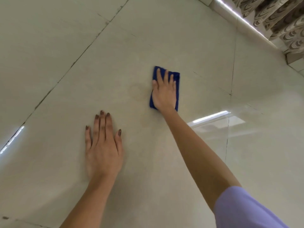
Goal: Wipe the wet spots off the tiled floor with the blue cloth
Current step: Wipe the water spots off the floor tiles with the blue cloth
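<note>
Glossy cream floor tiles (164, 38) with dark grout lines, light glare (212, 116), swirly patterned wall panel (279, 22) top right.

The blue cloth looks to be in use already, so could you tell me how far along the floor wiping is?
Done: the tile around the left hand shows no clear droplets, though glare makes that uncertain. In hand: the right hand presses the folded blue cloth flat on the tiled floor. Left: a faint ring-shaped mark just left of the cloth looks unwiped.
</note>
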